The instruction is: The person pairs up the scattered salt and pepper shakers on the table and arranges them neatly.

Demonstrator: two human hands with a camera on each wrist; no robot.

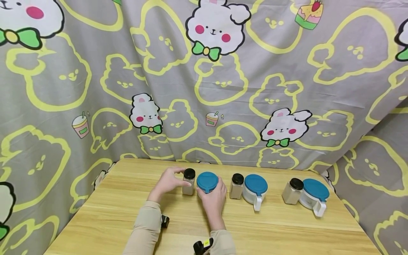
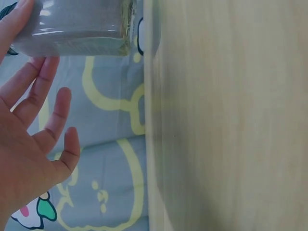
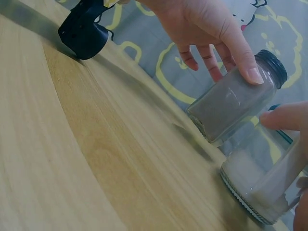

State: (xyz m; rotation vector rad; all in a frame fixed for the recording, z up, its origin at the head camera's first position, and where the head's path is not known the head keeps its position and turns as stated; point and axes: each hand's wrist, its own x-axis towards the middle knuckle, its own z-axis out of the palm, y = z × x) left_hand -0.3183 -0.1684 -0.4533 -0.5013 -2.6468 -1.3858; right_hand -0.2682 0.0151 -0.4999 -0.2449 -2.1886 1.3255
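Note:
My left hand [image 1: 170, 182] pinches a small square glass jar [image 1: 188, 187] with a black cap, holding it between thumb and fingers. A greyish powder fills the jar, which hangs close over the table in the right wrist view. In the left wrist view, the ring and little fingers of that hand stay off the glass [image 2: 82, 31]. Just to the right, my right hand [image 1: 214, 198] grips a round clear jar [image 1: 207, 181] with a blue lid, thumb and fingers around its sides. White contents show low inside the glass jar [image 3: 260, 180] in the right wrist view.
On the wooden table [image 1: 271, 230], a black-capped jar [image 1: 236, 187] stands beside a blue-lidded jar [image 1: 256, 184] with a white handle. Farther right is another such pair, a black-capped jar [image 1: 292, 192] and a blue-lidded jar [image 1: 315, 191]. A patterned curtain [image 1: 178, 88] hangs behind.

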